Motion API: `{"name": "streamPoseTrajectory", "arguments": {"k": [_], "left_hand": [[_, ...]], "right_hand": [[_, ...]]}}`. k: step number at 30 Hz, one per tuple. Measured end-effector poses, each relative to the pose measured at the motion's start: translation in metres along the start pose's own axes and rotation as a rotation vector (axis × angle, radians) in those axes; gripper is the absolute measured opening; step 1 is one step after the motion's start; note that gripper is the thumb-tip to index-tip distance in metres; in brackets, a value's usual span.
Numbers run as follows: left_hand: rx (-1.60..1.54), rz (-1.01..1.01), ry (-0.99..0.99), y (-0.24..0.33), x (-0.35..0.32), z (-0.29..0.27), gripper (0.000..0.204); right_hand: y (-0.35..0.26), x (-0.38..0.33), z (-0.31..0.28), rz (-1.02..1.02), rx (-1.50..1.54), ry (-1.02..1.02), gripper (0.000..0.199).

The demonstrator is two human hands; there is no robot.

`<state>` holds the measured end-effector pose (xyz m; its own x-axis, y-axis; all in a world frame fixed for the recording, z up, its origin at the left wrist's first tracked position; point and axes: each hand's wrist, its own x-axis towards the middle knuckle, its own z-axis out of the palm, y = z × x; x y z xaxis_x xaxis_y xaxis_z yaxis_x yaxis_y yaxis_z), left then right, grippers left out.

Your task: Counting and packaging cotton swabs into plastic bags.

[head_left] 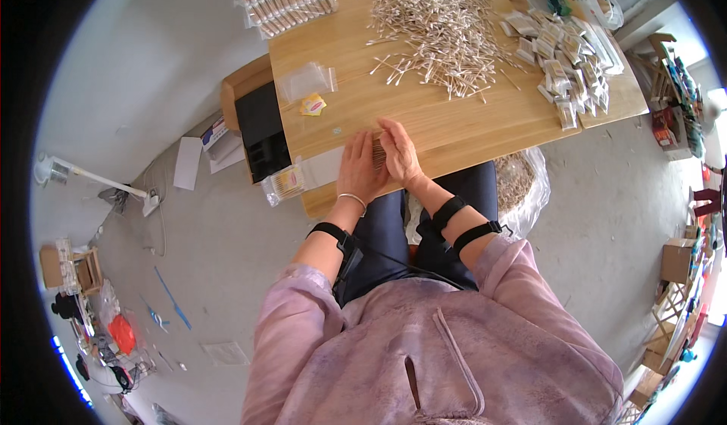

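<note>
Yellow labels [312, 105], red print illegible

A little bunch of thin sticks [379, 154]

The sticks are brown and very skinny. They are packed close together in one small bunch. The bunch is between the left hand [360, 164] and the right hand [401, 154], down by the near edge of the wooden table [462, 139]. Only a narrow bit of it peeks out in the gap. The hands hide the rest, so it is hard to see the ends.
</note>
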<state>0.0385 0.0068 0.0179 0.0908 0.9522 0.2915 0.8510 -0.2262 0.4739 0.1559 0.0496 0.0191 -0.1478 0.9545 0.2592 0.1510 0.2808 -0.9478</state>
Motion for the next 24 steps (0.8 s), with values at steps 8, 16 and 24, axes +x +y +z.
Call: {"name": "streamPoseTrajectory", "arguments": {"k": [8,16,24], "left_hand": [[0.153,-0.014,-0.096,0.009,0.002,-0.002,0.076],[0.349,-0.147,-0.307,0.019,0.029,-0.001,0.082],[0.040,-0.026,0.009,0.002,0.007,0.012,0.058]], "right_hand": [[0.007,-0.011,-0.044,-0.200,-0.499,0.059,0.037],[0.003,-0.014,-0.046,-0.171,-0.630,-0.100,0.047],[0.004,-0.012,-0.047,-0.140,-0.597,-0.109,0.047]]}}
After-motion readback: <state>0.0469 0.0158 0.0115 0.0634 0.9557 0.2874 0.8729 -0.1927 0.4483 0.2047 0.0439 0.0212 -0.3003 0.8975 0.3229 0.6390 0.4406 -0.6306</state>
